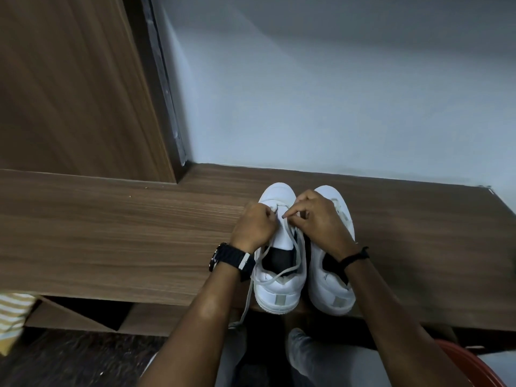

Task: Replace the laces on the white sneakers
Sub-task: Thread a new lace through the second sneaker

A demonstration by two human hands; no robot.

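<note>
I have the two white sneakers standing side by side on the wooden shelf (111,241), heels toward me, toes to the wall. I am working on the left sneaker (276,263); the right sneaker (332,275) sits touching it, with some lace showing near its toe.

My left hand (255,226) is curled over the lower eyelets, pinching the white lace (290,233) near the toe. My right hand (318,216) pinches the same lace between thumb and forefinger, just above the tongue. One loose end runs back across the collar and hangs off the shelf edge past my wristwatch (231,259).

I judge this is work at the lowest eyelets; whether the lace is going in or coming out I cannot tell. Next I need a steady pull with the tip kept straight, so it clears the eyelet without snagging.
</note>
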